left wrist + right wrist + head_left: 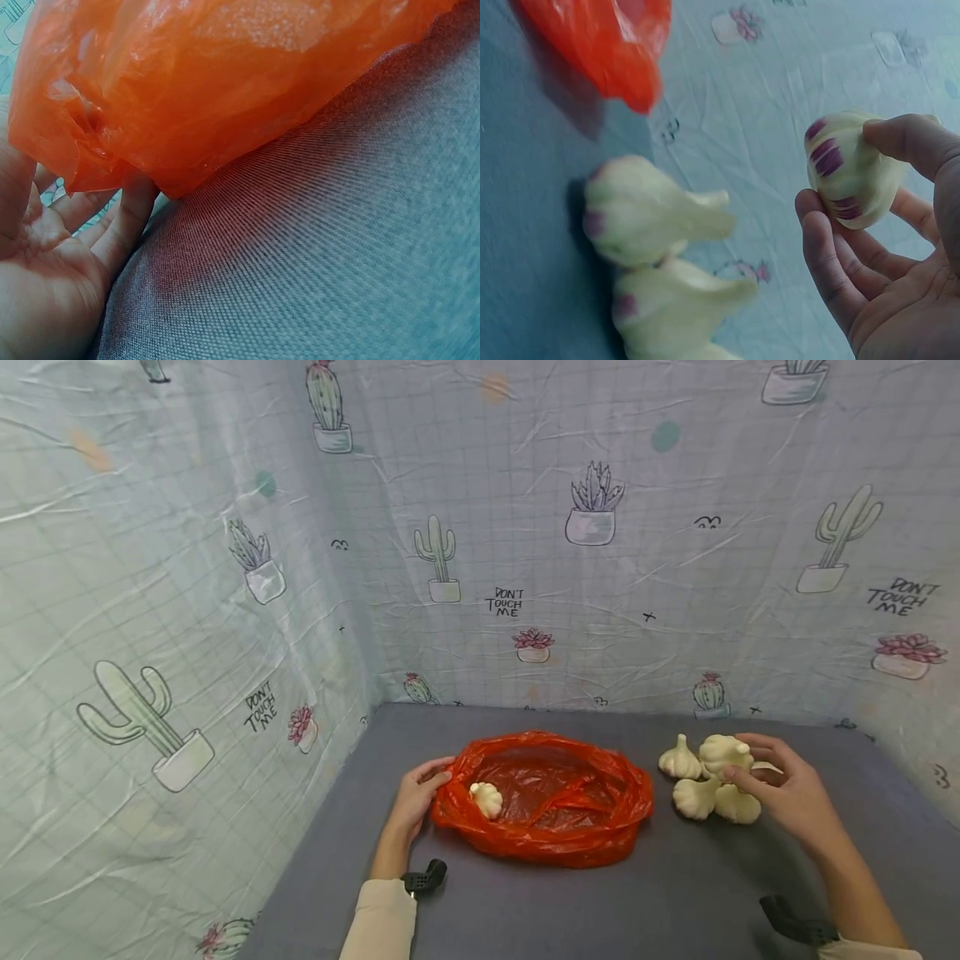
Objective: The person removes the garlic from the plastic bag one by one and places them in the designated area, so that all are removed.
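A red plastic bag (pixel 536 847) lies with its mouth spread wide on the grey table. Inside it, near the left side, is one white garlic bulb (pixel 486 800). My left hand (pixel 415 797) grips the bag's left rim; in the left wrist view part of the fingers is behind the orange-red plastic (pixel 202 97). To the right of the bag, my right hand (pixel 787 789) pinches a garlic bulb (pixel 855 169) with purple streaks between thumb and fingers, raised off the table. Several other garlic bulbs (pixel 693 797) sit close together beneath and beside it.
The grey table (pixel 540 910) runs back to a wall covered with a cactus-print sheet (pixel 480 552). More of that sheet hangs along the left side. Each wrist wears a black camera (pixel 426 878).
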Motion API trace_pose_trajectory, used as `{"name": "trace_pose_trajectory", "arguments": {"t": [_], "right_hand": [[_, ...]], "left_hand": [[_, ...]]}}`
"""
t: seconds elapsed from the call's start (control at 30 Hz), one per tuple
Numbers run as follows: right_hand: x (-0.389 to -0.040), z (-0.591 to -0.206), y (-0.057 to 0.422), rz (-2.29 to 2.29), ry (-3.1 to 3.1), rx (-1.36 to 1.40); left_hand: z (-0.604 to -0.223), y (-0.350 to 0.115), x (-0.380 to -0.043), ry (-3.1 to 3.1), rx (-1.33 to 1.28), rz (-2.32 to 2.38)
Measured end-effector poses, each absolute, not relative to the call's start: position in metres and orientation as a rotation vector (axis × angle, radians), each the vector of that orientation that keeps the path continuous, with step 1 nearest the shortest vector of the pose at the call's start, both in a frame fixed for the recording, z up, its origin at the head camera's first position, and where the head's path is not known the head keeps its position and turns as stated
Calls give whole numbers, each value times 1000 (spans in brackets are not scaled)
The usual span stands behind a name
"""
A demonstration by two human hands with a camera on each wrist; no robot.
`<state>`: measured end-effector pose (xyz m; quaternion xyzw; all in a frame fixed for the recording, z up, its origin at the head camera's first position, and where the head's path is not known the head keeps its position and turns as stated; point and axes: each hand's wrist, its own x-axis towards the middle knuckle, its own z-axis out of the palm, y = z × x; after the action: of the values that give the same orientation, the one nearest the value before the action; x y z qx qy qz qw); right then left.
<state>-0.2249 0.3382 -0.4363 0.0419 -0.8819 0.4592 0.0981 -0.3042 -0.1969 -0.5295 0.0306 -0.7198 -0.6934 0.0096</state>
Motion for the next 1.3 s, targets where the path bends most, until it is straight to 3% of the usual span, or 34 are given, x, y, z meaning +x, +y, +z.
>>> {"name": "trace_pose_trajectory", "arguments": {"t": [0.43, 1.3], "right_hand": [[-226, -446, 381, 1326, -2690, -69], [-228, -484, 431, 1331, -2869, -79]], "left_hand": [[-533, -198, -305, -2248, 100, -2159], [-532, -197, -305, -2256, 106, -2164]]}}
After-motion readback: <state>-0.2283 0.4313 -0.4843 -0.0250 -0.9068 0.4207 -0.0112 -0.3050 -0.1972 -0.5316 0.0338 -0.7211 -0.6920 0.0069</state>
